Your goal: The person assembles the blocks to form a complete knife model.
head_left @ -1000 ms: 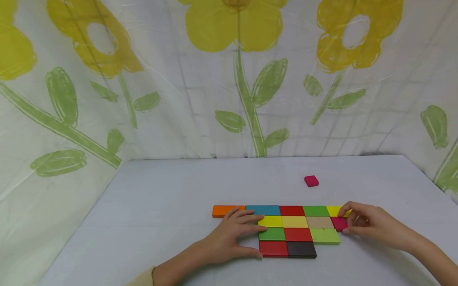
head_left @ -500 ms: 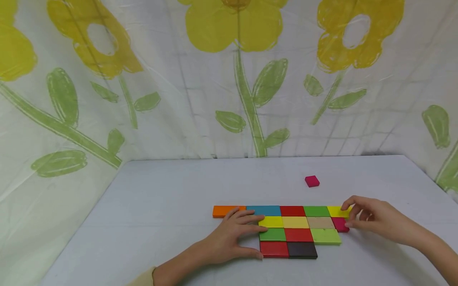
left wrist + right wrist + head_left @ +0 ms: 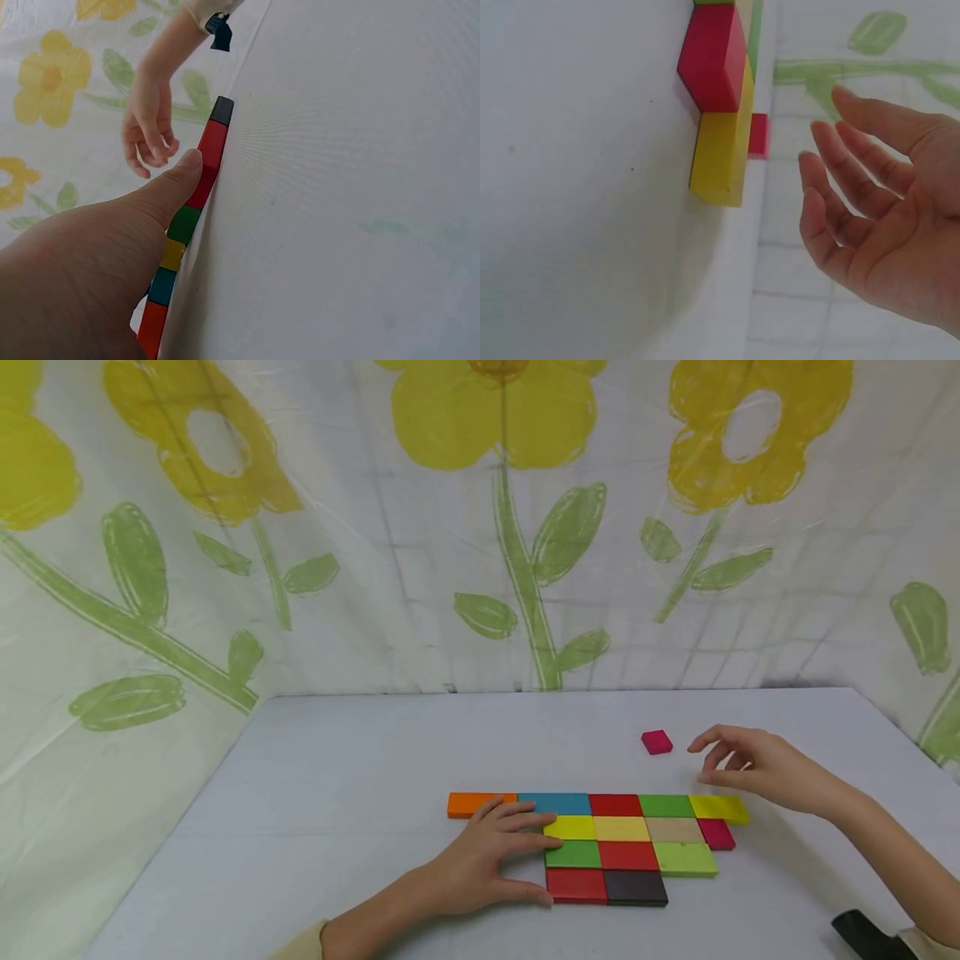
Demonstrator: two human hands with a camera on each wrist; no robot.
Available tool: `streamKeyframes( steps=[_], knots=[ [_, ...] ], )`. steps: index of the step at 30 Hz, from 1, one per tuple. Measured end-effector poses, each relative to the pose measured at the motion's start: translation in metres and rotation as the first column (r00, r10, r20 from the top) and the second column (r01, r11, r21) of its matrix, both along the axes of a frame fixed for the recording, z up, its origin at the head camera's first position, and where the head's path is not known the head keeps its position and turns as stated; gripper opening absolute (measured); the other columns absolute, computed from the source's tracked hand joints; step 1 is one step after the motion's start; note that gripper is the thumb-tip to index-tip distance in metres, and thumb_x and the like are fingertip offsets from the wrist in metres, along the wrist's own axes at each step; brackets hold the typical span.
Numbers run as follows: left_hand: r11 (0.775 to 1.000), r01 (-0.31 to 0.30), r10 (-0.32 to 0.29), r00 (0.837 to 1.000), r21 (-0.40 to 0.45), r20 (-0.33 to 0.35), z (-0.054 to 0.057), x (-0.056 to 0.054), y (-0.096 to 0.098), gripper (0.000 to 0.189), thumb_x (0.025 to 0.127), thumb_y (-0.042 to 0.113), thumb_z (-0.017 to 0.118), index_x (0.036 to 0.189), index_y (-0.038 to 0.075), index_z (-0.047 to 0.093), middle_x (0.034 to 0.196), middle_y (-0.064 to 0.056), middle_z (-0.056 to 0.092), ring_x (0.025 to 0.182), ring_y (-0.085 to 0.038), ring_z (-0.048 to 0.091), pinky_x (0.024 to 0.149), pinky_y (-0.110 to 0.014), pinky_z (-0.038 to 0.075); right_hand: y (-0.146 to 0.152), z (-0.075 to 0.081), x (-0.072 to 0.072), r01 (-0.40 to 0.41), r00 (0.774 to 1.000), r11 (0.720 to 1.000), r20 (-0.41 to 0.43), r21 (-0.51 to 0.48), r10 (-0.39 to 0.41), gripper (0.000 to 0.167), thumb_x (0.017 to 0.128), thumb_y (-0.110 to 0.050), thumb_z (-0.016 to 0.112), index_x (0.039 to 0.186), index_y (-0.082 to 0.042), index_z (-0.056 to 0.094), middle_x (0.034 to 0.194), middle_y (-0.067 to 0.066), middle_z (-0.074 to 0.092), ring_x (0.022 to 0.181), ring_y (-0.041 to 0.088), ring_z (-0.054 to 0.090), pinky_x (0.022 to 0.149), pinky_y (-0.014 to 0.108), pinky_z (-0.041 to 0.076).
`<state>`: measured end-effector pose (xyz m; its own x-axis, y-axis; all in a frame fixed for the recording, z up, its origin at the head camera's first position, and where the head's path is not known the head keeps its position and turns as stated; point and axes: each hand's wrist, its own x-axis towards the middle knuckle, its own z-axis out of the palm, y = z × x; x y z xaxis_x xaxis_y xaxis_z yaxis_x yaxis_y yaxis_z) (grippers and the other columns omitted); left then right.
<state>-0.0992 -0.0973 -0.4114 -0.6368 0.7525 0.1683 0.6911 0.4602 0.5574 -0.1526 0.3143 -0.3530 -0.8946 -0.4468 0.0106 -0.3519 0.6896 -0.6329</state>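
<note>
Flat colored blocks lie edge to edge in four rows on the table. The far row runs from an orange block (image 3: 465, 806) and a blue block (image 3: 558, 802) to a yellow block (image 3: 720, 808) at the right. A pink block (image 3: 717, 834) ends the second row; the near row has a red block (image 3: 576, 885) and a black block (image 3: 636, 887). My left hand (image 3: 480, 864) rests along the rows' left side, fingers spread and touching blocks. My right hand (image 3: 757, 768) hovers with nothing in it, fingers loosely bent, right of a loose pink block (image 3: 657, 742).
A white-covered table (image 3: 360, 752) bears the blocks. Behind it hangs a curtain (image 3: 360, 610) printed with yellow flowers. A black strap (image 3: 870, 935) shows by the right sleeve.
My right hand has let go of the pink block ending the second row and moved up and away, toward the loose pink block. The left hand stays in place.
</note>
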Motion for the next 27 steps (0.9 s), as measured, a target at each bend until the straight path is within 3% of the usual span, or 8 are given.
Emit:
streamKeyframes(
  steps=[9,18,27],
  knots=[
    [1.000,-0.003,0.004,1.000,-0.007,0.007,0.001,0.001,0.000,0.056,0.093,0.046,0.080,0.144,0.028,0.066,0.160,0.011,0.051,0.153,-0.020,0.038,0.126,-0.063,0.021,-0.004,0.000,-0.034,0.047,0.999,0.999,0.010,0.000,-0.047,0.037,0.096,-0.012,0.077,0.128,0.003,0.065,0.108,0.009,0.073,0.088,0.020,0.066,0.070,0.025,0.057],
    [1.000,-0.012,0.013,0.999,-0.020,0.033,0.001,0.000,0.000,0.057,0.093,0.048,0.080,0.145,0.030,0.066,0.161,0.013,0.049,0.154,-0.017,0.036,0.127,-0.063,0.019,-0.009,-0.009,-0.062,0.042,0.993,0.999,0.108,-0.009,-0.041,0.039,0.101,-0.014,0.071,0.134,0.005,0.063,0.119,0.019,0.070,0.099,0.023,0.065,0.079,0.026,0.058],
    [1.000,-0.009,0.009,1.000,-0.012,0.028,0.001,0.000,0.000,0.057,0.092,0.048,0.080,0.144,0.029,0.066,0.160,0.013,0.050,0.154,-0.018,0.037,0.126,-0.063,0.020,-0.010,-0.019,-0.074,0.055,0.977,0.998,0.208,-0.044,-0.045,0.042,0.097,-0.015,0.077,0.132,0.006,0.065,0.115,0.015,0.066,0.097,0.023,0.059,0.074,0.026,0.056]
  ],
)
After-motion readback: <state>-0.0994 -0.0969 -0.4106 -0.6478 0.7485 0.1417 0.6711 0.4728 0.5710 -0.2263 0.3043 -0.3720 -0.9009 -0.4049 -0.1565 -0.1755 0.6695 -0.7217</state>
